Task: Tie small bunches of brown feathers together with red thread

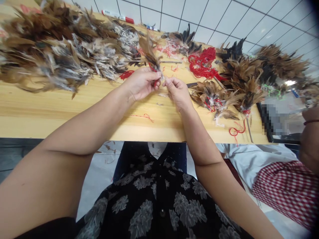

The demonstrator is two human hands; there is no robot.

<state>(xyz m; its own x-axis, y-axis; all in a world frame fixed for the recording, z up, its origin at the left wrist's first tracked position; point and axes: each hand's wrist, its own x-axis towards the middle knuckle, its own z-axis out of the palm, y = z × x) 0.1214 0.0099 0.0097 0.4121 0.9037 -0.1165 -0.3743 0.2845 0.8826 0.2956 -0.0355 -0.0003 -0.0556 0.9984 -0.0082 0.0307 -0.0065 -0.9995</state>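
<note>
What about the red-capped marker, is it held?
No, the marker lies near the table's far edge; the left hand holds a feather bunch.

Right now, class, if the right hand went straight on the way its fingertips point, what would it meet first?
Probably the pale lower end of the feather bundle pinched in the left hand. Depth is unclear: the right hand may already be touching the bundle.

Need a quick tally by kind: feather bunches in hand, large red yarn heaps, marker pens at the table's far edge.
Brown feather bunch held in the left hand: 1
Large tangled heap of red yarn: 1
Red-capped white marker pen and blue-and-white marker pen: 2
Total: 4
</note>
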